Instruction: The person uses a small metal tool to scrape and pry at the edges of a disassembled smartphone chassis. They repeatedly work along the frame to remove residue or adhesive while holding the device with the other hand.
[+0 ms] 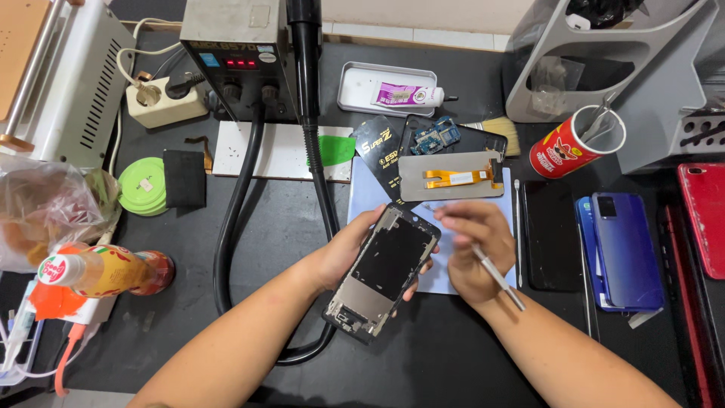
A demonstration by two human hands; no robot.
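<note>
left hand (341, 255) gripping phone frame (384, 273), right hand (474, 253) pinching tweezers (496, 276)

Phone frame (385, 272) in my left hand (343, 253): black w/ silver metal. Tweezers (495, 273) in my right hand (472, 245): silver. Above right hand, grey screen (451, 177) w/ orange flex. Right of it, blue phone (627, 249), red can (566, 147).

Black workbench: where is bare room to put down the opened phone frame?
Bare black mat lies between the forearms, and more between the thick black hose and the blue sheet. Right of the right hand it is crowded with the black phone and blue phone.
</note>
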